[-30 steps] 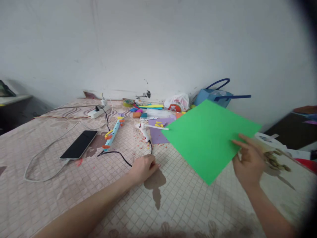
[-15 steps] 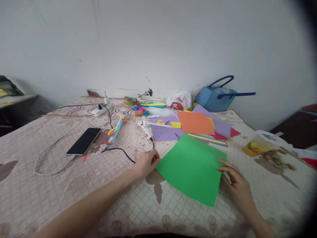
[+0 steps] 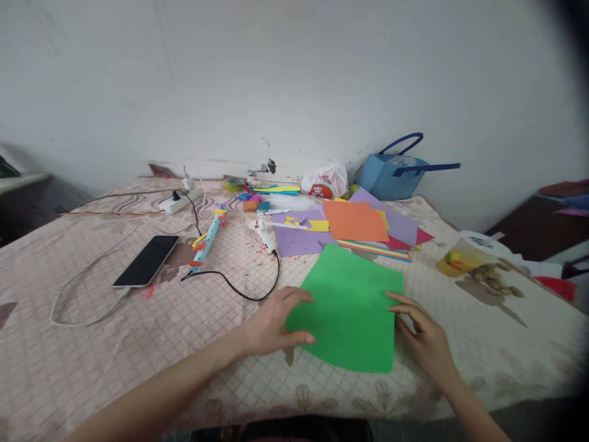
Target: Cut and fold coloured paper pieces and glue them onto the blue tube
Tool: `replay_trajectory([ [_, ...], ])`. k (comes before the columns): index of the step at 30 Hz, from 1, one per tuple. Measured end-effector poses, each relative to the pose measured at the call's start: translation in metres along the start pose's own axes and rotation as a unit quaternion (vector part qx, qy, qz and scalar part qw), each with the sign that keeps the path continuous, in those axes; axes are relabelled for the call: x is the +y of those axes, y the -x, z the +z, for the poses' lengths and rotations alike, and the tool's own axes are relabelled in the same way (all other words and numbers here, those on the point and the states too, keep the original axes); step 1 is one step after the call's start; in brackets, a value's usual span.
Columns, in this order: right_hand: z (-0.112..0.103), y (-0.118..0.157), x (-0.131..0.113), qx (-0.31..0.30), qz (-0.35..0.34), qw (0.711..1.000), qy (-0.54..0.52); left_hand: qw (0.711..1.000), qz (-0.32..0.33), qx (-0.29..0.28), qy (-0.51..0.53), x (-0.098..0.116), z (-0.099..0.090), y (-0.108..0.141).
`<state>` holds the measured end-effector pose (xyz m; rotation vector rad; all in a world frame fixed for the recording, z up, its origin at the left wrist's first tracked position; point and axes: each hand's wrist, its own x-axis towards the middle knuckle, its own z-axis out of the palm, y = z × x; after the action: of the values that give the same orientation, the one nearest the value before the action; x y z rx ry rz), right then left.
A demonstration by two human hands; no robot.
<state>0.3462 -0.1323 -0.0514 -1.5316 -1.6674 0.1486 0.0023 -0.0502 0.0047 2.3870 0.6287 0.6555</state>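
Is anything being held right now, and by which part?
Perhaps the green sheet: the right hand touches its right edge, but whether it pinches it cannot be told. The left hand is open over the left edge.

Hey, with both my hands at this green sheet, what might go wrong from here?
The green sheet bows along its near edge, so it might crease if the left hand and right hand press unevenly.

The black cord loops close behind the left hand; a snag could drag the glue gun.

The glue gun lies beside the purple sheet; if it is hot, which I can't tell, it might mark that.
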Motion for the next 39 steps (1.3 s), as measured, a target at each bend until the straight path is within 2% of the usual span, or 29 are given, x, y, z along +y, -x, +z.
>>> replay_trajectory([
  [5, 0.001, 0.007, -0.004, 0.029, 0.01, 0.999, -0.01, 0.99, 0.087, -0.054, -0.101, 0.014, 0.015, 0.008],
  [9, -0.001, 0.009, -0.003, 0.024, 0.022, 0.999, -0.044, 0.979, 0.12, -0.016, -0.167, 0.008, 0.023, 0.009],
  [14, -0.001, 0.005, -0.002, 0.006, -0.001, 0.998, -0.059, 0.96, 0.161, 0.044, -0.225, 0.01, 0.014, 0.011],
  [19, 0.002, 0.006, -0.008, -0.016, -0.048, 0.999, 0.01, 0.949, 0.167, 0.045, -0.262, 0.013, 0.001, 0.018],
  [22, 0.003, 0.011, -0.012, -0.036, -0.079, 0.996, 0.033, 0.951, 0.146, 0.032, -0.27, 0.008, -0.007, 0.025],
  [25, 0.002, 0.015, -0.015, -0.049, -0.095, 0.993, 0.047, 0.959, 0.095, 0.02, -0.266, -0.001, -0.014, 0.031],
  [33, 0.003, 0.018, -0.014, -0.042, -0.121, 0.989, 0.078, 0.967, -0.034, 0.063, -0.245, -0.033, -0.027, 0.034],
  [36, 0.0, 0.007, -0.02, 0.003, -0.1, 0.992, 0.074, 0.965, -0.057, 0.054, -0.25, -0.038, -0.03, 0.034],
  [39, 0.006, -0.02, -0.041, 0.02, -0.049, 0.998, 0.035, 0.959, -0.076, 0.026, -0.271, -0.039, -0.033, 0.035],
])
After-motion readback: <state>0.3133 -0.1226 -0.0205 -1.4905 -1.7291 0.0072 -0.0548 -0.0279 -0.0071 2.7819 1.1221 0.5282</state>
